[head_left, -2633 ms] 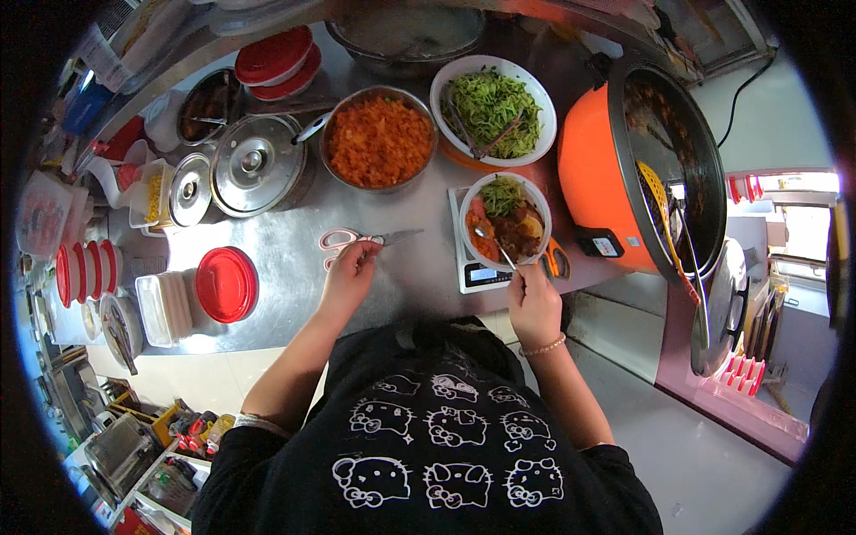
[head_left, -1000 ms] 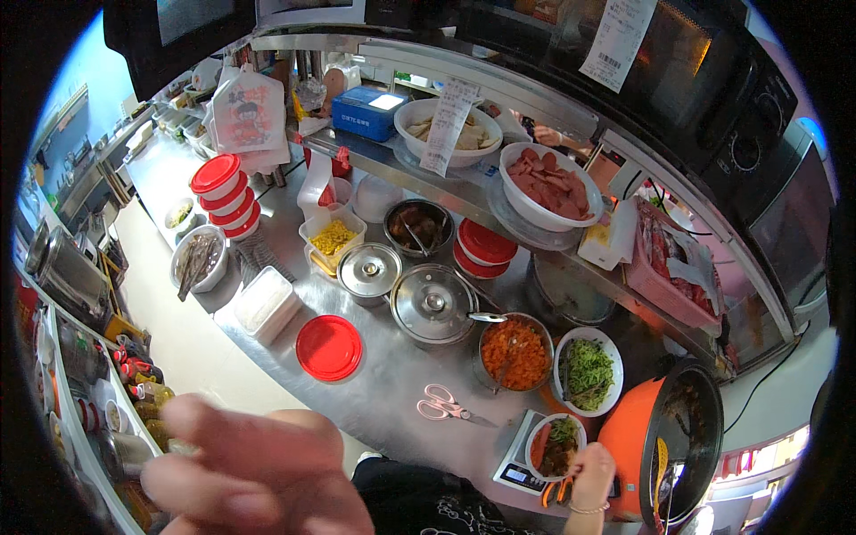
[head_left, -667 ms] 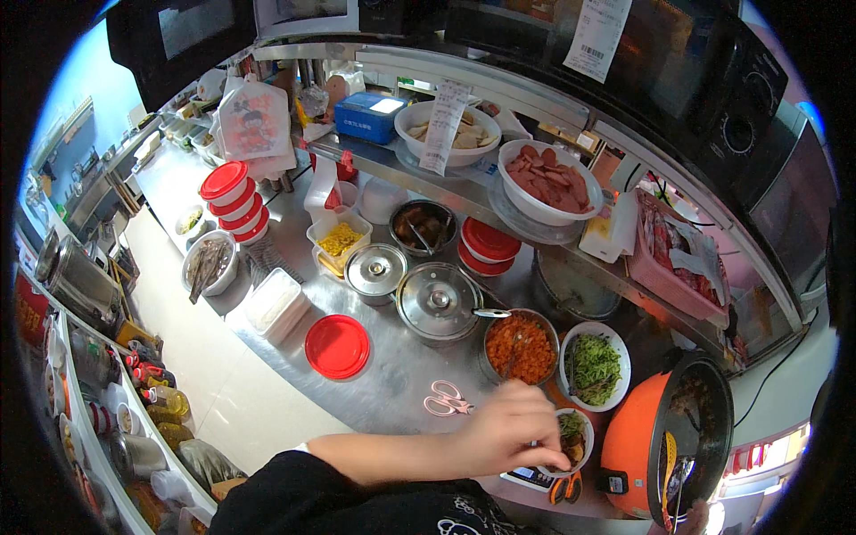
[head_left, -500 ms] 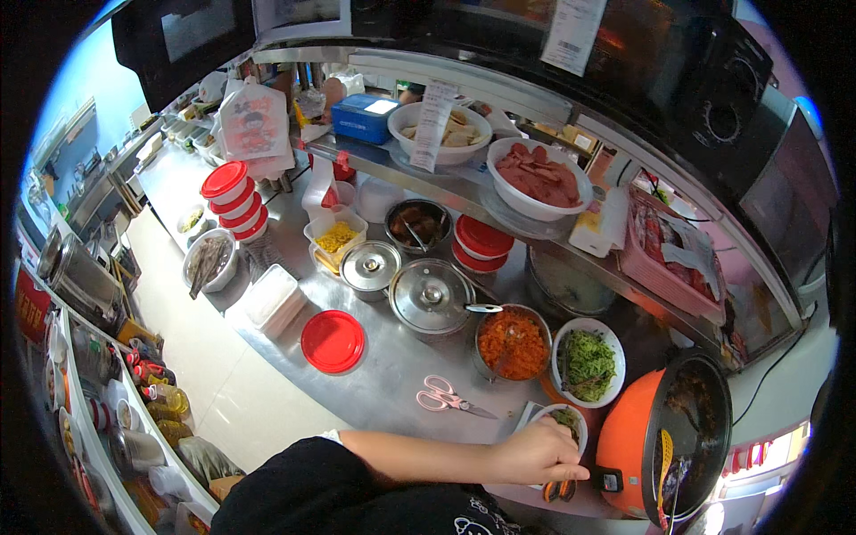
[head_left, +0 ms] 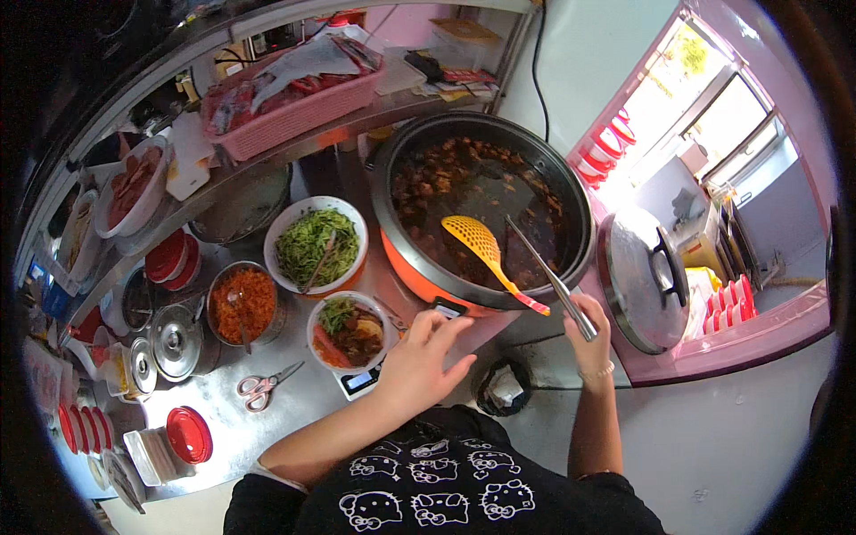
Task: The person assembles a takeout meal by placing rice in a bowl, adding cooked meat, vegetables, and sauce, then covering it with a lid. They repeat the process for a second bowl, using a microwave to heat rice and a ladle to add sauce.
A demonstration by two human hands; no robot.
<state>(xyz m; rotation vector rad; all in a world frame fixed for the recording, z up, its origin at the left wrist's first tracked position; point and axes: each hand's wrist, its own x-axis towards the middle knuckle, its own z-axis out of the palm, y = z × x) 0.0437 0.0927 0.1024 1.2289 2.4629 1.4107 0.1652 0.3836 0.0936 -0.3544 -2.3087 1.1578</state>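
My right hand (head_left: pixel 590 343) is closed round the end of a long metal-handled utensil (head_left: pixel 551 283), whose other end dips into dark broth, so its kind is hidden. The broth, with brown pieces in it, fills a large orange-and-black electric pot (head_left: pixel 392 241). A yellow slotted spoon (head_left: pixel 477 241) leans on the pot's near rim. My left hand (head_left: pixel 428 361) holds nothing, fingers apart, between the pot and a white bowl (head_left: pixel 314 343). That bowl contains shredded greens, orange shreds and brown pieces. It sits on a small scale (head_left: pixel 361 382) with a lit display.
Left of the pot stand a bowl of shredded greens (head_left: pixel 316 245), a pot of orange shreds (head_left: pixel 241 308) and lidded pots. Scissors (head_left: pixel 267 386) and a red lid (head_left: pixel 189 435) lie on the counter. A large lid (head_left: pixel 637 281) leans at right. A bin (head_left: pixel 502 388) stands below.
My view has swung right to the orange pot. My left hand has drawn back from above the small bowl and opened. My right hand has come into view, gripping the metal-handled utensil.
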